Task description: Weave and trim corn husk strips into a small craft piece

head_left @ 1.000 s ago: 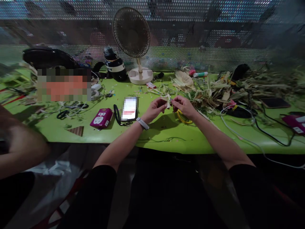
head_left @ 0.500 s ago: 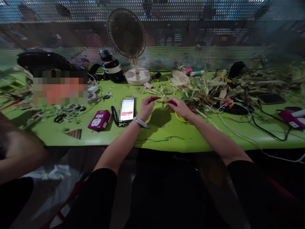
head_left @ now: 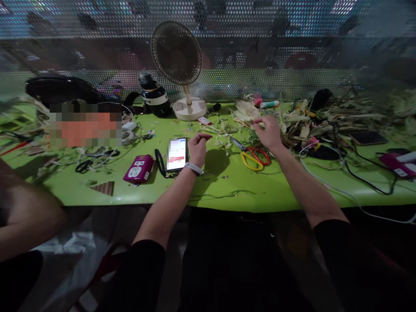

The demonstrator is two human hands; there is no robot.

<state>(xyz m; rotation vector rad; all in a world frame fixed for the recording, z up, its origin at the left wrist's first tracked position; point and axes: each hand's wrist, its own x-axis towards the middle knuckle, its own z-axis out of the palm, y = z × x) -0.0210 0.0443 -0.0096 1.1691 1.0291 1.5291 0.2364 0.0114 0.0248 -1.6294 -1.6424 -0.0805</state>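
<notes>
My left hand (head_left: 197,148), with a pale band on the wrist, hovers over the green table just right of the lit phone (head_left: 177,154). Its fingers are curled together, and whatever they pinch is too small to make out. Farther right, my right hand (head_left: 269,133) reaches to the edge of the dried husks (head_left: 294,125). Thumb and fingers close together beside a pale, spread husk (head_left: 246,111); what lies between them is hidden. Scissors with one yellow and one red handle loop (head_left: 251,163) lie between my hands, nearer the right one, blades pointing up-left.
A white-based fan (head_left: 189,109) and a dark bottle (head_left: 156,97) stand at the back before a perforated screen. A purple power strip (head_left: 138,169) sits left of the phone. Cables (head_left: 338,190) cross the right side. Another person's arm (head_left: 27,195) rests at far left.
My right hand has moved right and away from me, from beside my left hand to the husks. The scissors are now uncovered. My left hand has shifted slightly, its fingers more curled.
</notes>
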